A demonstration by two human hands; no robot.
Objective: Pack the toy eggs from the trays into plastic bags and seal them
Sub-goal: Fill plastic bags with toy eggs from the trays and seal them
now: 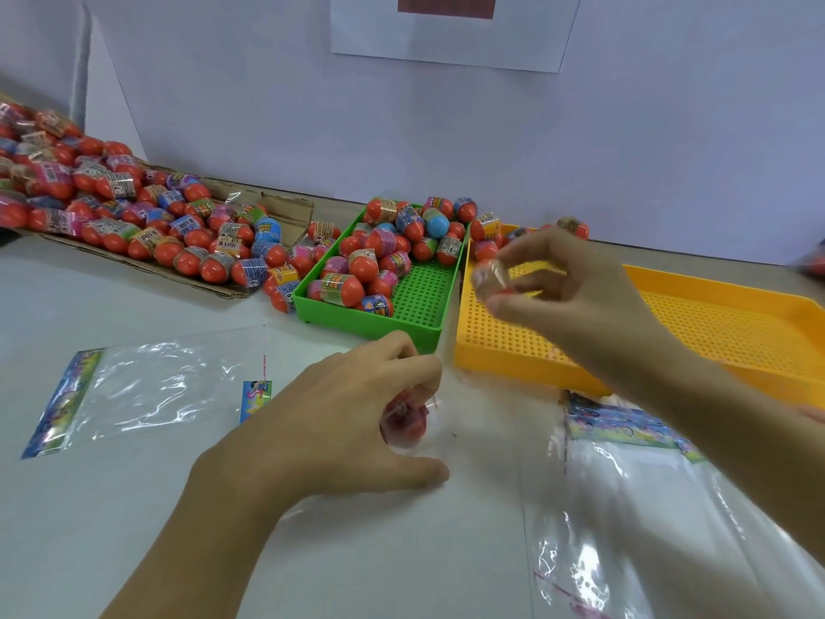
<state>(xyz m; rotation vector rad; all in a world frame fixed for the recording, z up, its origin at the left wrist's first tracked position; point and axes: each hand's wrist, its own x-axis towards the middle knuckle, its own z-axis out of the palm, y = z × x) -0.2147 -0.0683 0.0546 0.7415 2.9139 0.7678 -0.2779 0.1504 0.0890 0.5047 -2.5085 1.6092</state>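
Clear plastic bag [660,529] limp and slippery nearest; left hand [339,422] pinching a bagged egg [404,419], right hand [562,288] gripping another light, hard egg [491,279] by its sides

It looked like a small packing workstation: a plain white bench [111,297] against a bare partition wall [446,140], heaps of identical toy eggs [134,216] on flattened cardboard [285,216], sorting trays [419,301], and printed plastic bags [147,390] laid out.

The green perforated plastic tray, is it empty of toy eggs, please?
No, the green perforated plastic tray holds a pile of red toy eggs.
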